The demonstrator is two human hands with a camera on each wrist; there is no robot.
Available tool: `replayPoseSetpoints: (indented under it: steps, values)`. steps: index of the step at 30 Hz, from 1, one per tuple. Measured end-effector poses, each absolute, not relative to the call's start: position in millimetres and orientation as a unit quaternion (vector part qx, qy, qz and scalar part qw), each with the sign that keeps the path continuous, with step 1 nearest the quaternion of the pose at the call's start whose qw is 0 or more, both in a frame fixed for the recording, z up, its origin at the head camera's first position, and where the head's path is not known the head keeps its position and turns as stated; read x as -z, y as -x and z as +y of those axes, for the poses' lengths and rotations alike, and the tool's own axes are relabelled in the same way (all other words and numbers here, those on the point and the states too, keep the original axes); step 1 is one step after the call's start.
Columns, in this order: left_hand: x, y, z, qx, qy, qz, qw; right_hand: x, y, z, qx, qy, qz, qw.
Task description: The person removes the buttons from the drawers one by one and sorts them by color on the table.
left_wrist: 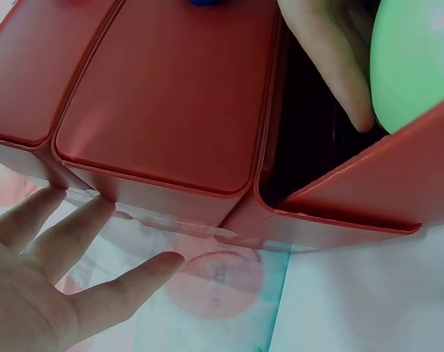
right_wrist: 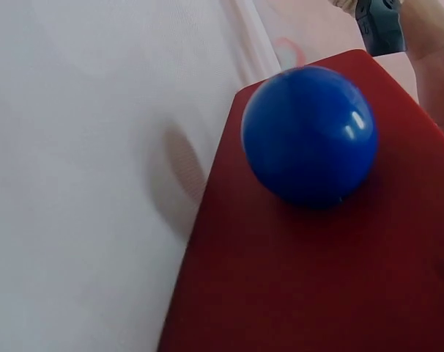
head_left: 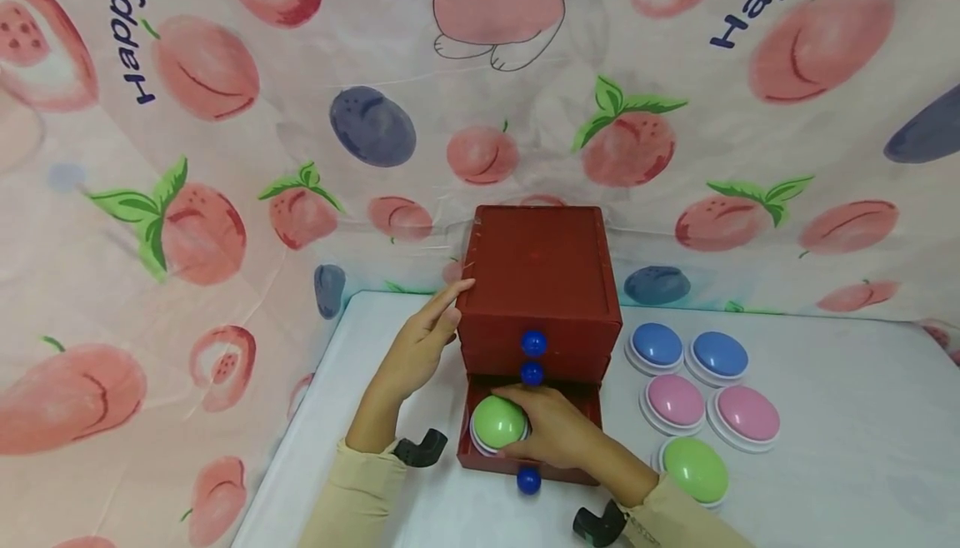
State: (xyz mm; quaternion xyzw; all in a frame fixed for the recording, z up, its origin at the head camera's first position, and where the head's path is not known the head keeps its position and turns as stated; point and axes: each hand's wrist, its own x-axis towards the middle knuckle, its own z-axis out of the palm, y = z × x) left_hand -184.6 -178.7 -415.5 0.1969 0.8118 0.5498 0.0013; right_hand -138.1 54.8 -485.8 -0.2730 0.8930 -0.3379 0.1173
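Note:
A dark red drawer cabinet (head_left: 536, 261) stands on the table with its bottom drawer (head_left: 487, 462) pulled out. Inside that drawer, at its left part, is a green dome button (head_left: 497, 420) on a white round base. My right hand (head_left: 553, 425) grips this button from the right, thumb at the near side and fingers at the far side. In the left wrist view, the green dome (left_wrist: 416, 66) rises above the drawer wall. My left hand (head_left: 418, 346) touches the cabinet's left side with its fingers extended, as the left wrist view also shows.
To the right of the cabinet sit two blue dome buttons (head_left: 657, 344), two pink ones (head_left: 676, 401) and another green one (head_left: 696, 470). A blue ball knob (right_wrist: 310, 136) sticks out from the open drawer's front. A fruit-printed cloth (head_left: 480, 98) hangs behind the white table (head_left: 847, 415).

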Motion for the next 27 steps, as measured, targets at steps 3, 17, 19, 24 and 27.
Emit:
replayPoseSetpoints:
  steps: [3,17,19,24,27]
  values:
    - [414.7,184.5,-178.2,-0.550,-0.196,0.812,0.001,486.5,139.1,53.9,0.324,0.262,0.901,0.122]
    - [414.5,184.5,-175.9,-0.553,-0.203,0.808,0.002,474.1,131.9,67.8,0.333,0.257,0.902,0.094]
    - [413.9,184.4,-176.0,-0.552,-0.202,0.809,0.000,470.2,130.0,71.5,0.332,0.257,0.903,0.090]
    - [413.5,183.4,-177.3,-0.554,-0.192,0.810,0.003,462.8,125.8,82.7,0.331,0.255,0.905,0.079]
    - [413.8,183.3,-177.2,-0.556,-0.189,0.810,0.007,460.5,122.9,90.6,0.335,0.251,0.905,0.072]
